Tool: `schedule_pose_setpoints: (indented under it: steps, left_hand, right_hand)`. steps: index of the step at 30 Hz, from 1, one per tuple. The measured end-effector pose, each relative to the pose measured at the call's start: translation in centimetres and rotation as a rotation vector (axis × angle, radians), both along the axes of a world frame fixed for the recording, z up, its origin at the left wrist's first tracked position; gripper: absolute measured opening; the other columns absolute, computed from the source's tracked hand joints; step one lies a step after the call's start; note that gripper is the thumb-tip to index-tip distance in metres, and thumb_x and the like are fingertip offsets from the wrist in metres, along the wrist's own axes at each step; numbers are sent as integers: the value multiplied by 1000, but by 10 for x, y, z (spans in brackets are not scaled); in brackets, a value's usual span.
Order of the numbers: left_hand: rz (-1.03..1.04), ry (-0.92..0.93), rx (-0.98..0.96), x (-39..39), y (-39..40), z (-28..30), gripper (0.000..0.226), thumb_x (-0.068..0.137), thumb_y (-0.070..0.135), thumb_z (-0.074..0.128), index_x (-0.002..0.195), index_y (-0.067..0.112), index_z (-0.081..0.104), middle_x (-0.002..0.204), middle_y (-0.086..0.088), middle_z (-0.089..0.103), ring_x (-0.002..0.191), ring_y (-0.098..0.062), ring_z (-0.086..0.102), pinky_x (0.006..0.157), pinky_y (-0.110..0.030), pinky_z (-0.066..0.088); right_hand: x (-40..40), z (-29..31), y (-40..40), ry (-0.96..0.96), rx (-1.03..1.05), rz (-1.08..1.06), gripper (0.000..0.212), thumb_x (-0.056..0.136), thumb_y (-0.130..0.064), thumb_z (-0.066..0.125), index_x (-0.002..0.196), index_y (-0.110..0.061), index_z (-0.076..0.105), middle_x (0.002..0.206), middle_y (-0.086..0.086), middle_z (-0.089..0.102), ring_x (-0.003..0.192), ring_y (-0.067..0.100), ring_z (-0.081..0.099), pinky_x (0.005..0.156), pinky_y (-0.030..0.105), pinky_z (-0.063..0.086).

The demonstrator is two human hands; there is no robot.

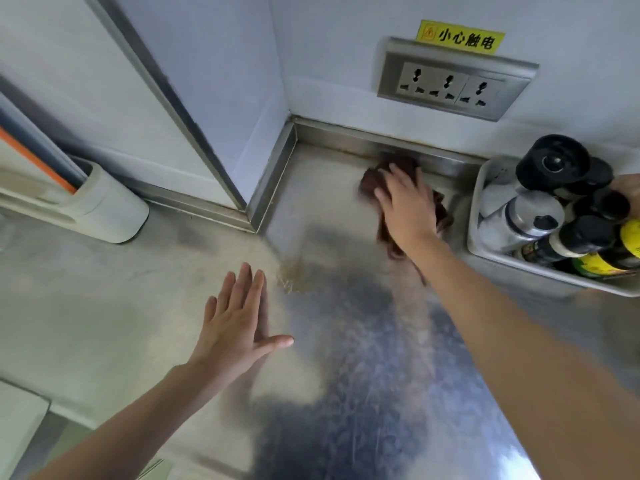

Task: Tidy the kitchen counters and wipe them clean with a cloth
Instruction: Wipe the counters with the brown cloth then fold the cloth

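A dark red-brown cloth (372, 181) lies on the steel counter (346, 341), close to the raised back edge. My right hand (407, 206) presses flat on the cloth with straight fingers and covers most of it. Nearer to me and to the left, my left hand (239, 317) lies flat on the counter with its fingers spread, holding nothing. A patch of brownish crumbs or residue (294, 277) sits on the counter between the two hands.
A steel tray (554, 268) of dark-capped bottles and condiment containers stands at the right against the wall. A triple power socket (453, 86) with a yellow warning label is on the wall above. A white appliance (104, 209) stands at the left.
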State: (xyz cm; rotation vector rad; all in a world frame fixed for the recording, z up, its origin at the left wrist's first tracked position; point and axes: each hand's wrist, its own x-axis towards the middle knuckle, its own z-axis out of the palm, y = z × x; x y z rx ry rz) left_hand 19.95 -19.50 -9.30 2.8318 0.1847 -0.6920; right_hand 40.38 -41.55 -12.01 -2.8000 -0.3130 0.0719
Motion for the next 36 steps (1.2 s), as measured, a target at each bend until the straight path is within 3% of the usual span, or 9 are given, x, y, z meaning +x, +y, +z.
schedule_pose_setpoints:
  steps: [2, 7, 9, 15, 20, 25, 29, 34, 36]
  left_hand:
    - [5, -2, -14, 0, -1, 1, 126, 42, 89, 14, 144, 18, -9, 155, -5, -16, 143, -26, -10, 114, -46, 11]
    - [-28, -33, -21, -1, 3, 2, 130, 39, 95, 0, 144, 19, -9, 155, -5, -14, 143, -25, -10, 115, -44, 10]
    - [-32, -71, -34, -2, 11, 2, 126, 44, 94, 1, 145, 18, -2, 156, -6, -7, 144, -25, -3, 115, -41, 12]
    - [64, -191, -69, -8, 43, 5, 112, 57, 85, 20, 144, 15, 15, 156, -5, 9, 143, -24, 11, 114, -37, 16]
    - [53, -207, -91, -22, 56, 0, 104, 65, 85, 16, 143, 16, 20, 155, -4, 15, 142, -23, 15, 114, -39, 22]
    - [101, -263, -128, -29, 63, 4, 105, 65, 86, 14, 143, 15, 22, 154, -4, 17, 142, -20, 15, 113, -35, 20]
    - [99, -240, -155, -36, 61, 6, 107, 63, 87, 12, 143, 16, 19, 155, -3, 15, 143, -19, 13, 114, -34, 17]
    - [40, -224, -172, -52, 63, 4, 103, 68, 84, 13, 142, 15, 23, 154, -4, 20, 142, -21, 18, 115, -38, 22]
    - [8, -236, -160, -58, 67, 4, 99, 71, 82, 12, 142, 14, 25, 153, -6, 23, 141, -23, 21, 113, -42, 26]
  right_hand:
    - [-9, 4, 25, 34, 58, -104, 43, 98, -31, 37, 139, -19, 40, 152, 3, 31, 140, 35, 19, 116, 45, 15]
    - [-61, 4, 67, 49, 49, 742, 44, 94, -31, 47, 137, -25, 43, 149, -4, 34, 142, 27, 23, 117, 46, 19]
    - [-31, 2, 60, 16, -16, 724, 45, 94, -33, 43, 138, -27, 40, 151, -3, 31, 141, 24, 23, 118, 43, 17]
    - [7, 0, 94, 31, 157, 157, 41, 97, -29, 39, 137, -20, 43, 151, 1, 33, 140, 31, 24, 115, 43, 17]
    - [-45, 8, 84, 23, 112, 727, 40, 94, -30, 46, 133, -24, 48, 147, -2, 39, 138, 26, 30, 115, 44, 21]
    - [42, -2, 95, -20, 78, 486, 38, 97, -28, 41, 133, -20, 47, 147, 2, 40, 132, 29, 40, 111, 44, 30]
    - [-10, -3, 108, -14, 182, 288, 37, 94, -24, 47, 128, -11, 53, 137, 10, 52, 124, 33, 49, 106, 43, 35]
    - [-137, 4, 56, -29, 48, 934, 44, 85, -33, 37, 120, -21, 61, 131, -1, 58, 123, 29, 52, 102, 38, 38]
    - [-112, 0, 41, -25, 2, 924, 48, 88, -37, 33, 127, -22, 55, 138, -2, 51, 130, 30, 44, 108, 41, 31]
